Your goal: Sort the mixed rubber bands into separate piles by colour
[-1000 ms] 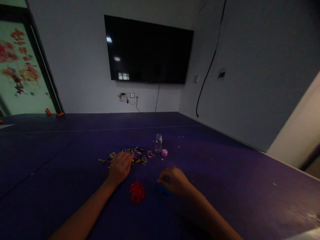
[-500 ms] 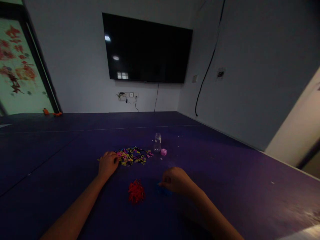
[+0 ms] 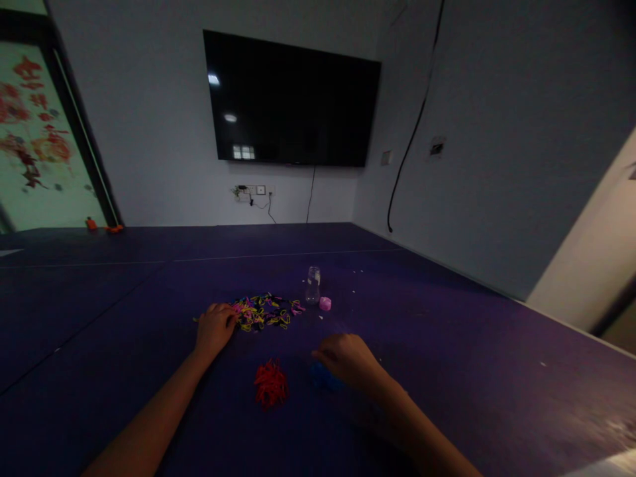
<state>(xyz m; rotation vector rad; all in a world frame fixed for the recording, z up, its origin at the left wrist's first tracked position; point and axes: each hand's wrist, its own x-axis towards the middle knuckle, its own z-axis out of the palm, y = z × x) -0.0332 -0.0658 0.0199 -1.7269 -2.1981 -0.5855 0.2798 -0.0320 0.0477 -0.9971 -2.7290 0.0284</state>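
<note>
My left hand (image 3: 216, 329) rests at the left end of a spread of multicoloured bands (image 3: 258, 311), its curled fingers touching them; what they pinch is too small to tell. Over a small blue pile (image 3: 325, 376) is my right hand (image 3: 345, 356), fingers closed together, with anything between them hidden. A heap of red bands (image 3: 271, 383) lies between my forearms. Behind the piles a clear bottle (image 3: 313, 285) stands upright without a lid, and a pink cap (image 3: 324, 303) lies beside it.
The purple surface (image 3: 447, 331) reaches to the walls, with small white scraps scattered on it. A large dark screen (image 3: 293, 99) hangs on the far wall. A black cable (image 3: 410, 142) dangles at the right. Small orange objects (image 3: 91, 224) sit at the far left.
My right hand has lifted slightly and its fingertips have shifted a little left, uncovering more of the blue pile. My left hand is almost unmoved.
</note>
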